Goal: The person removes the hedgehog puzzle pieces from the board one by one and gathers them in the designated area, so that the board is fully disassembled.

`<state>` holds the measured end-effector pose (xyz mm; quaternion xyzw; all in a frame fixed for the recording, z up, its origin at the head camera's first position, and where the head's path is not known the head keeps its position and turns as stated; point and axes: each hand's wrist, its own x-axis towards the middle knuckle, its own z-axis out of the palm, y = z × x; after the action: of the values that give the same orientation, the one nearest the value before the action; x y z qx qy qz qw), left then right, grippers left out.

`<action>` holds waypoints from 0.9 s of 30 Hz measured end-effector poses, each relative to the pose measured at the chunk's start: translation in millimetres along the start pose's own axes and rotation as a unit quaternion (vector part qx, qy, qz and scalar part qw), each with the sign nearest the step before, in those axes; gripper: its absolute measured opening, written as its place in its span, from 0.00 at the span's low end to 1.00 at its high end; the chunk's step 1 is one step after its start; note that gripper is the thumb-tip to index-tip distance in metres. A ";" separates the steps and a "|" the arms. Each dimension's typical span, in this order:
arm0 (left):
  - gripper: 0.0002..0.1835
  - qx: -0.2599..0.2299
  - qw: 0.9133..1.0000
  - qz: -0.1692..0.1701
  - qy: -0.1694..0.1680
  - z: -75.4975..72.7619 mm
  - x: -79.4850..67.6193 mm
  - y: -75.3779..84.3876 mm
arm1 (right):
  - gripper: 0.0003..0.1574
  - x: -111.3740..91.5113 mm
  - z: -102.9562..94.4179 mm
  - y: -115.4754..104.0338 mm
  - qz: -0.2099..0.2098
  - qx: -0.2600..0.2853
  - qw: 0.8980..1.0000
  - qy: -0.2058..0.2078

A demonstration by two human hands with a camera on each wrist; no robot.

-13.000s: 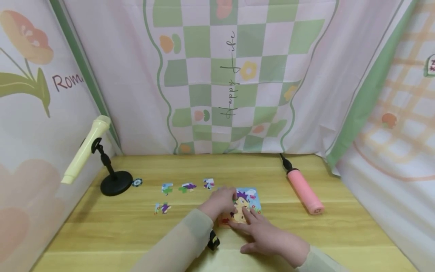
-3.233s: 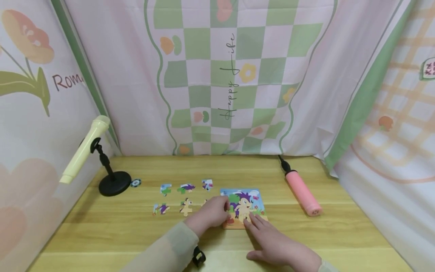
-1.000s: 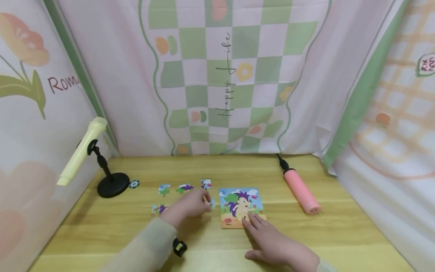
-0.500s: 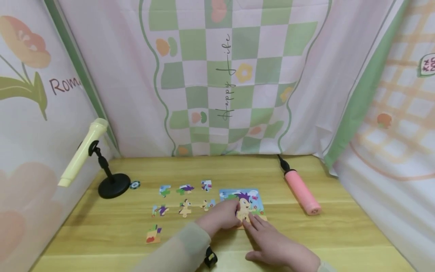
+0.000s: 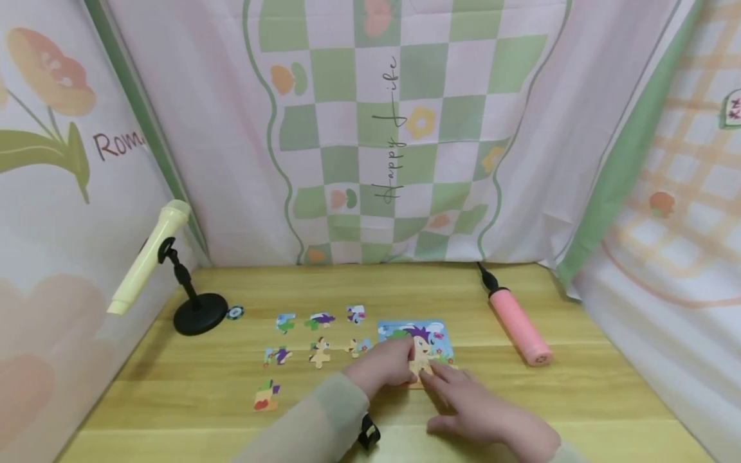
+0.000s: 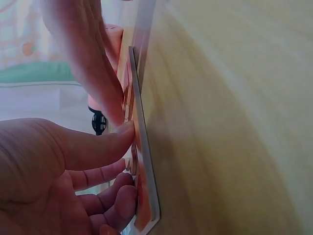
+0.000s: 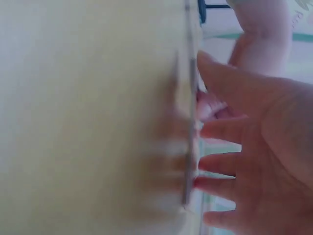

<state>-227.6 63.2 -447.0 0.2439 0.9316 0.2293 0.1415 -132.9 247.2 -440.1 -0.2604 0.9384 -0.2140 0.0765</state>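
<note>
A square cartoon puzzle (image 5: 389, 328) lies on the wooden table, with purple hair, green and blue in its picture. Over its lower middle, my left hand (image 5: 384, 365) bends its fingers. In the left wrist view, thumb and fingers of the left hand (image 6: 73, 166) pinch a thin puzzle piece (image 6: 131, 165) at the surface of the board (image 6: 146, 196). My right hand (image 5: 477, 405) rests its straight fingertips on the puzzle's lower right part. Seen from the right wrist, the right hand's fingers (image 7: 217, 161) are spread against the board's edge (image 7: 190, 142). Several loose puzzle pieces (image 5: 320, 352) lie to the left in rows.
A cream microphone (image 5: 150, 257) leans on a black stand (image 5: 199, 314) at the back left, with a round patterned chip (image 5: 235, 312) beside it. A pink hand pump (image 5: 520, 326) lies at the right. Printed curtains (image 5: 405, 161) enclose the table's back and sides.
Since 3.2 seconds ago, a piece with a red apple has appeared at the lower left. My left hand has gone from the loose pieces back to the puzzle. The right hand stays on it.
</note>
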 end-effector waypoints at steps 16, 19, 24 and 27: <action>0.18 -0.028 1.000 0.006 -0.009 0.4 3.0 -2.8 | 0.54 -20.3 -9.5 20.4 0.016 -0.033 0.999 -0.013; 0.18 -0.039 0.999 0.011 -0.010 2.0 5.0 -6.5 | 0.56 -20.2 -8.7 19.5 0.020 -0.036 0.999 -0.019; 0.18 -0.057 0.998 0.013 -0.011 1.4 4.6 -8.6 | 0.56 -19.8 -8.5 17.7 0.032 -0.033 0.998 -0.035; 0.19 -0.071 0.997 0.010 -0.007 0.9 3.5 -9.0 | 0.55 -19.5 -8.1 17.4 0.036 -0.032 0.998 -0.038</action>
<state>-233.7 58.4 -452.8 0.2441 0.9093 0.2948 0.1630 -126.2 273.8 -439.9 -0.2369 0.9499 -0.1713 0.1109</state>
